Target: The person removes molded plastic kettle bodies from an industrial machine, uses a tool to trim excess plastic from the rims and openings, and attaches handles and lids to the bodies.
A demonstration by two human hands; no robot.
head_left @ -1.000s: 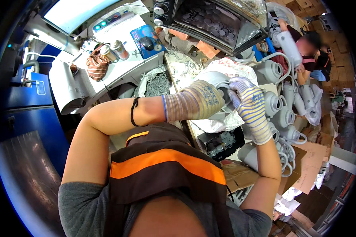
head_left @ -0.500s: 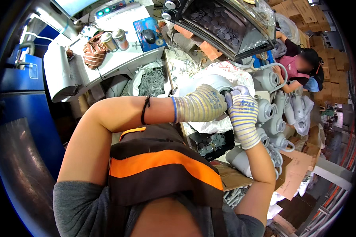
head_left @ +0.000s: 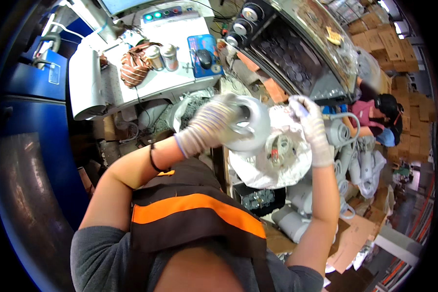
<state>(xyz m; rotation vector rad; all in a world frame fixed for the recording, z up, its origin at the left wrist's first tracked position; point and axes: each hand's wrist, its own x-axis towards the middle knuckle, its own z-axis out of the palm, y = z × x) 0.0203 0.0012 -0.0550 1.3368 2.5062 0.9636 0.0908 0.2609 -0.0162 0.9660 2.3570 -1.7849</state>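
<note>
My left hand (head_left: 211, 121), in a striped work glove, grips a round, pale grey plastic vessel (head_left: 255, 127) by its opening; motion smears the hand and the vessel's rim. Apart from it, to the right, is my right hand (head_left: 310, 124) in a matching glove. Its fingertips are pinched together near the lower edge of the oven, and what they hold, if anything, cannot be made out. Below and between the hands stands a white sack (head_left: 250, 173) with small pale and red pieces inside.
An oven (head_left: 321, 95) full of dark discs stands ahead, beside orange bricks (head_left: 275, 90). Left is a white desk (head_left: 175, 82) with two cans and a mouse. A black bin (head_left: 272, 202) sits near my body. Several grey vessels (head_left: 337, 130) line the right, where a person (head_left: 367, 112) is.
My hands have parted: the left has moved left with the grey vessel, and the right has left its opening and moved to the right. The white sack is more exposed. The view has shifted.
</note>
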